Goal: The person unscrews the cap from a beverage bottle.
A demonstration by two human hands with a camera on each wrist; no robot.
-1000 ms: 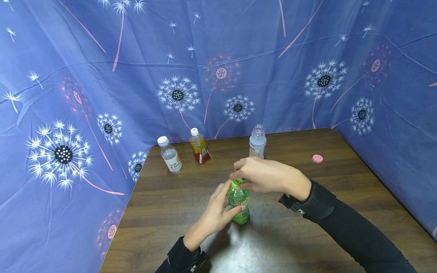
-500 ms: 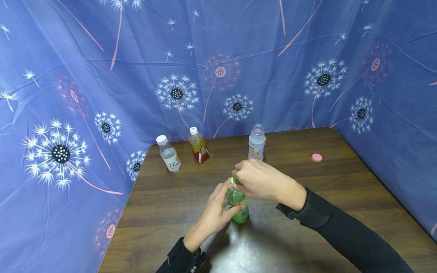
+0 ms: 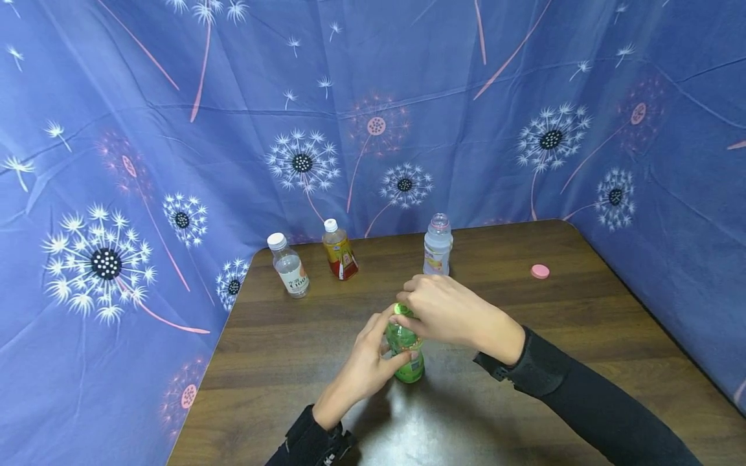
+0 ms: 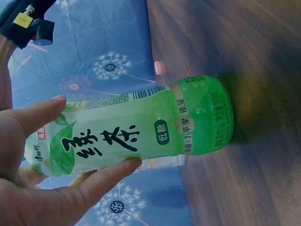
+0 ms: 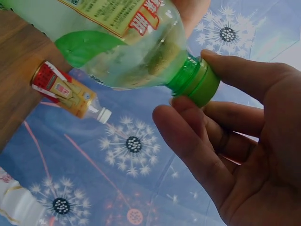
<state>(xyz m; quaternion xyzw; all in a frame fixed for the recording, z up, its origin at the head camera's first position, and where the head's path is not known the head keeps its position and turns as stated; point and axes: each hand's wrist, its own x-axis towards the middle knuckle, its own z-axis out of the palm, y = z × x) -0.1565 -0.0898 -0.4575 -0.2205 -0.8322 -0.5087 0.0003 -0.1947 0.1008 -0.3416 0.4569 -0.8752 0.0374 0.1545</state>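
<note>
A green tea bottle [image 4: 113,127] with a pale green printed label stands upright on the table in front of me. My left hand [image 3: 360,367] grips its body, thumb on the near side and fingers round the other. Over the top, my right hand [image 3: 451,312] pinches the green cap [image 5: 205,87] between thumb and fingers. The cap sits on the bottle's neck [image 5: 183,75] in the right wrist view. From the head, the right fingers partly hide cap and neck.
Behind the hands stands a capless clear bottle [image 3: 438,249]. A loose pink cap [image 3: 540,271] lies to the right on the wooden table [image 3: 280,388]. At the back left are a white-capped clear bottle [image 3: 289,268] and a yellow-and-red drink bottle [image 3: 340,252]. A blue dandelion cloth [image 3: 466,149] hangs behind.
The right hand has turned and dropped slightly at the cap, its wrist shifting a little toward me. The left hand keeps its grip on the green tea bottle, which stays in place.
</note>
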